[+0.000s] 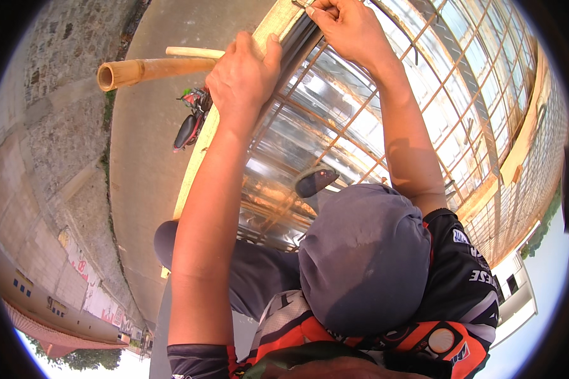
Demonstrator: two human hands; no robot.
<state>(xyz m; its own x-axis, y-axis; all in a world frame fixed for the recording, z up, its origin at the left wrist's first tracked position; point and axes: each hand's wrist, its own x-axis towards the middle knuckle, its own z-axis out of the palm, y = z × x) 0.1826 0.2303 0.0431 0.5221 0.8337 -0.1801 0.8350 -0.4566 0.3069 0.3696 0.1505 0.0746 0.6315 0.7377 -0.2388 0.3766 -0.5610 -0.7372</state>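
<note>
My left hand (pixel 243 79) is closed over a long pale wooden board (pixel 277 26), its fingers over the outer edge and its thumb raised on the inner side. At the top of the view my right hand (pixel 351 31) pinches a small, thin, dark piece against the board's inner edge. The piece is too small to name surely. Dark strips (pixel 302 41) run along the board's inner side. Beside and below my right hand spreads a grid of rusty steel bars (pixel 341 132) over shiny metal sheeting (pixel 325 88).
A bamboo pole (pixel 139 72) and a thinner stick (pixel 193 52) jut out left of the board. Far below, a red motorcycle (pixel 193 120) stands on the grey road (pixel 152 170). My foot (pixel 316 182) rests by the bars. A timber beam (pixel 477 201) crosses the grid at right.
</note>
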